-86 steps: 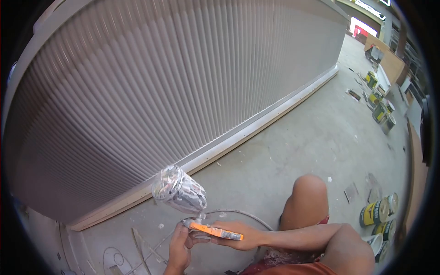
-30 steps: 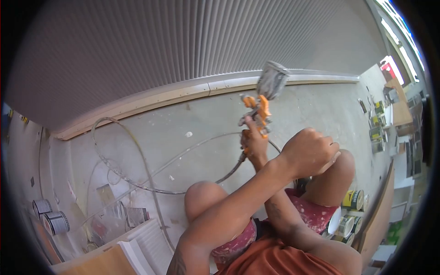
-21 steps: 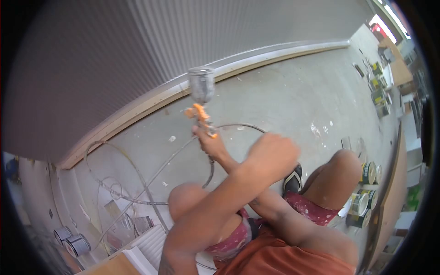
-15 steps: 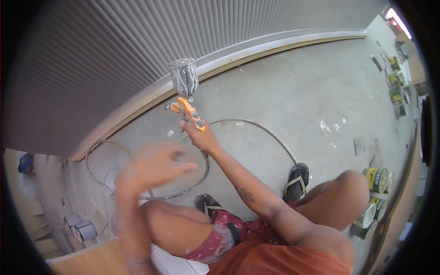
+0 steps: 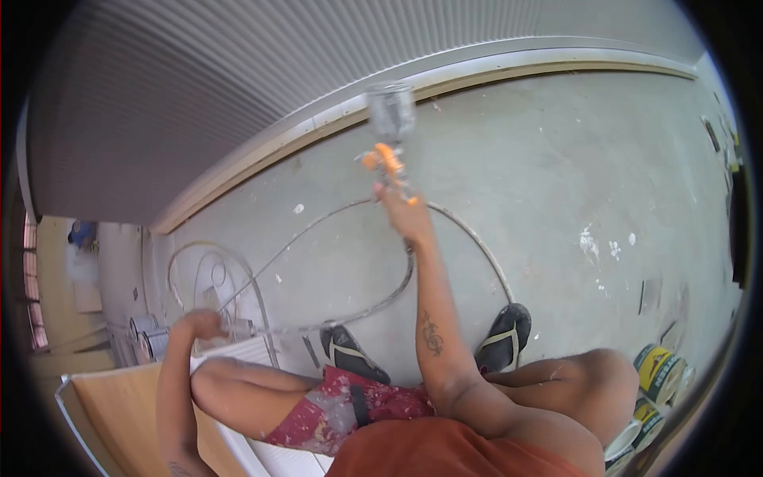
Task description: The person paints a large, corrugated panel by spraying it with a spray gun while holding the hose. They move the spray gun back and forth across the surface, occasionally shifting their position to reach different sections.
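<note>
My right hand (image 5: 404, 213) is wrapped round the grip of an orange and silver paint spray gun (image 5: 387, 161), held out in front above the floor. A paint-streaked metal cup (image 5: 392, 111) sits on top of it. From the grip, a paint-spotted hose (image 5: 381, 304) curves down and to the left. My left hand (image 5: 204, 324), low at the left beside my knee, looks closed on the hose, though motion blurs its fingers.
A ribbed grey panel (image 5: 334, 56) with a pale wooden edge strip (image 5: 318, 137) stands ahead. More hose lies looped on the paint-spotted floor (image 5: 540, 199). Paint cans (image 5: 658, 374) stand at the right, other cans (image 5: 152, 342) at the left. A wooden board (image 5: 119, 405) is at lower left.
My left hand has moved down and left, from in front of my body to the hose. The spray gun stays in my right hand and appears farther right as the view shifts.
</note>
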Demonstrator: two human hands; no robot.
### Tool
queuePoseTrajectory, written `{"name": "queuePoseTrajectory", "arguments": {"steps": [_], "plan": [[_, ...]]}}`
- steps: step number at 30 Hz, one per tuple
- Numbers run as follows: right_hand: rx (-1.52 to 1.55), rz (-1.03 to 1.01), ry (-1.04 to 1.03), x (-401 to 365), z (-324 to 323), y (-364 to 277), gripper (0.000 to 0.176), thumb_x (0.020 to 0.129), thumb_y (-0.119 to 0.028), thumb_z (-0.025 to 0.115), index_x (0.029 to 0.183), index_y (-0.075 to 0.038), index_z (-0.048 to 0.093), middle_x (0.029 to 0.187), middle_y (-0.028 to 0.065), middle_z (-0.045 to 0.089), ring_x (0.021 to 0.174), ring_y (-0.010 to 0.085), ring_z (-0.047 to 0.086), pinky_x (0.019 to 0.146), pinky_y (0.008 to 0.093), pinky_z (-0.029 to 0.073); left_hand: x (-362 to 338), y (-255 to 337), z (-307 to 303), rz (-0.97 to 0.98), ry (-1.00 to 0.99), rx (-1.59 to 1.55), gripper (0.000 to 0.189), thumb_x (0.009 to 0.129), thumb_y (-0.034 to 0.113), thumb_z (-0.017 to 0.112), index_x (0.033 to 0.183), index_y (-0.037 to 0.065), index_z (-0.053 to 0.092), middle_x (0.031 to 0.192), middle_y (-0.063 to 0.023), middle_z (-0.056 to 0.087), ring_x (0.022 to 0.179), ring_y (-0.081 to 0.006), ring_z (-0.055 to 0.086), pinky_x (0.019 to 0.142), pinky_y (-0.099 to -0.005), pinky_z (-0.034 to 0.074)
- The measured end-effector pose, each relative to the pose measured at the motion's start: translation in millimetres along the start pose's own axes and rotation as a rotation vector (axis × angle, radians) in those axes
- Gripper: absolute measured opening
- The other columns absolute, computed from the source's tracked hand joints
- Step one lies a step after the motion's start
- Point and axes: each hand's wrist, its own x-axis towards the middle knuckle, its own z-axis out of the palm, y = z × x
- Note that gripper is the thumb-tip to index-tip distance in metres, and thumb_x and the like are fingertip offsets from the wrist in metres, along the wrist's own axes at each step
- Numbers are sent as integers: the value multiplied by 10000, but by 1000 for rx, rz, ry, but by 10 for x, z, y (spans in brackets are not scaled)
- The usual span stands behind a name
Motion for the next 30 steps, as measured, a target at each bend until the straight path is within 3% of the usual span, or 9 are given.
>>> {"name": "queuePoseTrajectory", "arguments": {"steps": [4, 5, 7, 9, 14, 17, 19, 23, 30], "plan": [[223, -67, -18, -32, -283, -302, 390, 930, -375, 716, 959, 13, 678, 851, 38, 668, 788, 137, 589, 747, 314, 474, -523, 850, -997, 169, 692, 57, 289, 748, 382, 738, 757, 93, 725, 749, -153, 677, 789, -372, 662, 725, -495, 516], [218, -104, -13, -1, -279, -302, 343, 927, -365, 722, 899, -26, 676, 775, -1, 600, 699, 99, 534, 643, 288, 422, -478, 895, -1115, 223, 843, 90, 259, 717, 343, 749, 694, 91, 694, 708, -145, 656, 751, -367, 651, 701, -496, 507], [208, -143, -11, 7, -209, -292, 307, 923, -355, 728, 840, -64, 673, 699, -40, 531, 610, 61, 480, 538, 263, 369, -353, 917, -1289, 231, 872, 102, 246, 668, 320, 756, 655, 91, 668, 693, -136, 645, 731, -369, 636, 701, -483, 499], [127, -152, -97, -20, 8, -283, 306, 937, -305, 703, 985, -3, 684, 794, 27, 659, 773, 130, 596, 731, 309, 472, -267, 913, -1358, 243, 901, 109, 239, 619, 297, 764, 616, 90, 643, 678, -127, 634, 710, -371, 622, 701, -471, 491], [137, -265, -124, -85, 503, -336, 282, 941, -259, 690, 994, 17, 657, 733, 44, 615, 707, 142, 547, 703, 331, 459, -153, 825, -1513, 187, 981, 55, 243, 599, 268, 752, 557, 81, 602, 620, -146, 592, 676, -383, 593, 678, -481, 480], [114, -392, 43, -3, 533, -280, 274, 955, -259, 684, 1013, 8, 660, 739, 51, 620, 699, 150, 545, 697, 332, 457, -253, 899, -1621, 218, 996, 52, 175, 616, 222, 723, 594, 70, 638, 615, -173, 596, 671, -403, 609, 639, -495, 479], [93, -246, 184, 37, 414, -318, 271, 973, -271, 671, 997, -1, 662, 741, 51, 616, 713, 148, 549, 699, 334, 458, -301, 884, -1627, 208, 1000, 25, 176, 616, 222, 728, 596, 71, 640, 618, -175, 596, 671, -407, 605, 635, -494, 476], [213, -281, 198, -90, 449, -368, 290, 982, -294, 667, 951, -6, 661, 737, 44, 603, 719, 142, 541, 692, 338, 453, -382, 839, -1635, 194, 1025, -86, 191, 616, 237, 735, 603, 69, 645, 613, -188, 581, 664, -421, 590, 617, -496, 459], [85, -235, -146, -260, 995, -262, 303, 973, -313, 679, 918, -16, 653, 721, 28, 577, 711, 141, 531, 676, 331, 442, -378, 902, -1651, 199, 985, -22, 237, 616, 272, 725, 587, 58, 627, 592, -212, 545, 633, -439, 559, 579, -515, 428]]}}
